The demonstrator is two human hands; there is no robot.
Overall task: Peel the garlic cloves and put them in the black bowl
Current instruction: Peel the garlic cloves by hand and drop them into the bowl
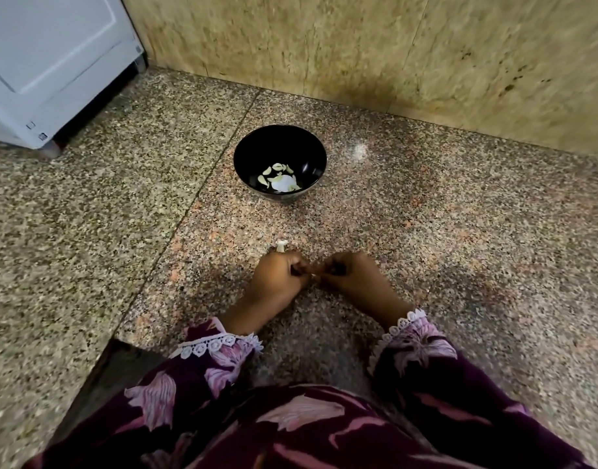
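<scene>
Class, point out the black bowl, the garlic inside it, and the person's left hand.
Black bowl [257, 147]: head view, bare inner wall.
Garlic [281, 179]: head view, middle of pile.
Left hand [277, 277]: head view, back of hand.

We cannot tell what the curled fingers of the left hand [280, 277] and right hand [350, 277] pinch between them; it is hidden. The white cabinet-like unit [50, 62] is cut off by the frame's left edge.
</scene>
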